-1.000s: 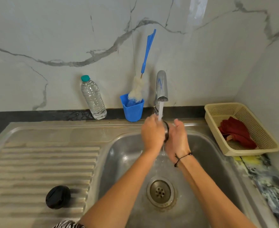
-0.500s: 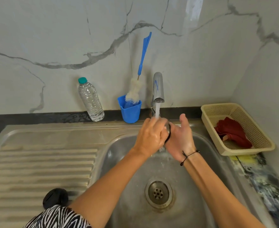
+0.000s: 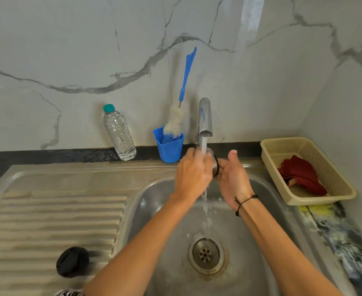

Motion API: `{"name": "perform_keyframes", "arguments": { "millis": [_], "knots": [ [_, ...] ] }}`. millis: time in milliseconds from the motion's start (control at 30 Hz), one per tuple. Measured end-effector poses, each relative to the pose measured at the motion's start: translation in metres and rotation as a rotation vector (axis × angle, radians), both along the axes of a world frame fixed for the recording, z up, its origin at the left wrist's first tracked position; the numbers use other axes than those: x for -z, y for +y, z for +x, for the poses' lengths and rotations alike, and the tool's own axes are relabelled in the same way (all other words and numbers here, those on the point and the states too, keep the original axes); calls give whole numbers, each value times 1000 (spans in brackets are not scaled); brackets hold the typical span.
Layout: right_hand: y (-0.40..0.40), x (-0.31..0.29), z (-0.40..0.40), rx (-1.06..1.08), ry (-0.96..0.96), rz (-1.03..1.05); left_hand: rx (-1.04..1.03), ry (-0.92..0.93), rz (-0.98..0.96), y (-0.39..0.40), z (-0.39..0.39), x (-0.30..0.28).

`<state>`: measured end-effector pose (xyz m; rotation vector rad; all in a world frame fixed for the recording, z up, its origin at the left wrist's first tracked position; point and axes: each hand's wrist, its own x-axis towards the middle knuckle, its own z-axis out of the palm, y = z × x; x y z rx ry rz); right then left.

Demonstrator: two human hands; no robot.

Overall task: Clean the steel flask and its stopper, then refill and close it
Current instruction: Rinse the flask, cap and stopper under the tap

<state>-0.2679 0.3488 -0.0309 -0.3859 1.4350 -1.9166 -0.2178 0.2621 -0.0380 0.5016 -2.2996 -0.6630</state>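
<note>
Sink (image 3: 278, 221) basin taking the runoff; drainboard along the left side. Tap (image 3: 205, 116) at the back edge is running, stream falling between the hands and on toward the drain (image 3: 205, 254).

Left hand (image 3: 194, 173) is curling over a small part under the stream, fingers wrapped round its near side. Right hand (image 3: 232, 178) is cupping it from the other side, thumb up, palm half open, fingers bent in toward it. Only a dark ring (image 3: 216, 168) and a bit of pale body are showing between the palms; judging by the task, this is the stopper, or part of it. Cannot tell more, as the hands are hiding most of it.

Black cap (image 3: 72, 261) is lying on the drainboard near its front edge, well apart from the hands. Flask itself is not in view.

Step in hand, as I read it: rinsing the stopper. To do it well:
- be turning the piece under the stream so water is reaching every face, ring groove included;
- be rubbing the seal with fingertips, since residue is likely hiding there;
- be keeping it over the basin, grip firm, because wet and small means slippery, and the drain is directly below.

Brush (image 3: 174, 122) is standing in the blue cup (image 3: 169, 147) at the back edge, ready for the flask.
</note>
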Motion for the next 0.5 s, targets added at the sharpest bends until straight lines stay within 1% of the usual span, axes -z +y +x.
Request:
{"name": "perform_keyframes", "arguments": {
  "millis": [33, 67, 100, 133, 200, 233, 333, 400, 433, 500],
  "knots": [
    [0, -2, 0, -11, -76, -22, 79, 21, -216, -2, 3, 8],
    [0, -5, 0, 1, -132, -33, 156, 23, -354, -4, 6, 15],
    [0, -8, 0, 29, -165, -29, 209, 35, -402, -6, 7, 21],
    [-1, -11, 2, 69, -173, -13, 235, 69, -385, -7, 7, 27],
    [-7, -14, 8, 156, -155, 28, 220, 161, -284, -7, 5, 31],
    [-11, -15, 11, 188, -150, 41, 180, 208, -222, -4, 2, 31],
    [-20, -21, 14, 208, -169, 23, -41, 325, -53, 5, -5, 20],
    [-23, -25, 14, 190, -152, 3, -171, 363, 58, 9, -9, 9],
    [-23, -26, 14, 181, -127, 2, -208, 362, 143, 11, -11, 5],
    [-22, -25, 15, 174, -90, 3, -223, 329, 281, 15, -13, 0]
  ]
}}
